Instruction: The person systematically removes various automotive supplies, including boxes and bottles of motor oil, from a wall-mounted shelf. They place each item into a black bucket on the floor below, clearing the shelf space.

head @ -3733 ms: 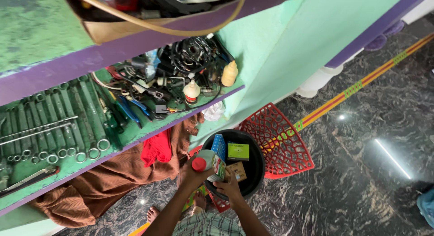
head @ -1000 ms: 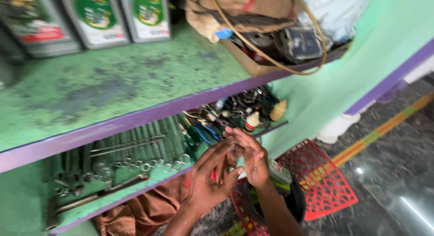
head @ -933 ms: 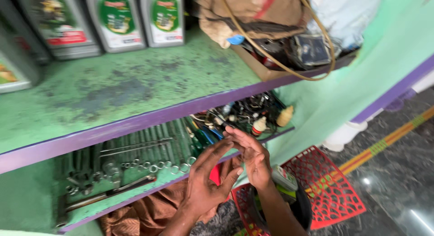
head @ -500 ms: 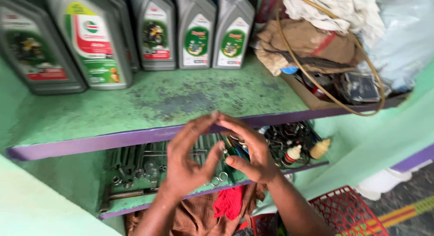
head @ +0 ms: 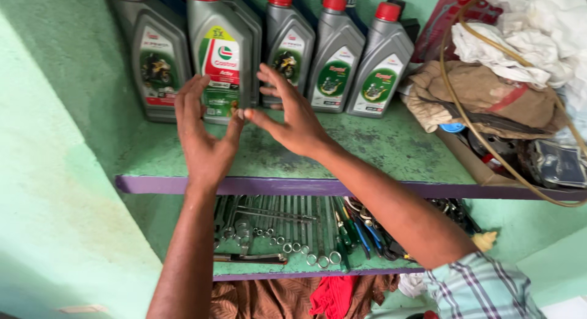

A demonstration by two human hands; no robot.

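My left hand (head: pixel 205 135) and my right hand (head: pixel 287 114) are raised side by side in front of the upper green shelf (head: pixel 379 154), thumbs nearly touching, fingers spread, holding nothing. Just behind them stands a row of grey oil bottles with red caps (head: pixel 333 56). The nearest one, a grey bottle with a green and red label (head: pixel 220 56), is directly behind the fingertips; I cannot tell whether they touch it.
A heap of rags (head: pixel 489 99), a tan hose loop (head: pixel 452 99) and an open box of parts (head: pixel 550 163) fill the shelf's right end. The lower shelf holds a row of spanners (head: pixel 275 227) and pliers (head: pixel 361 233). Brown and red cloths (head: pixel 333 294) hang below.
Both hands rose from in front of the lower shelf to the oil bottles on the upper shelf. The view tilted up; the black bucket and red basket dropped out of sight.
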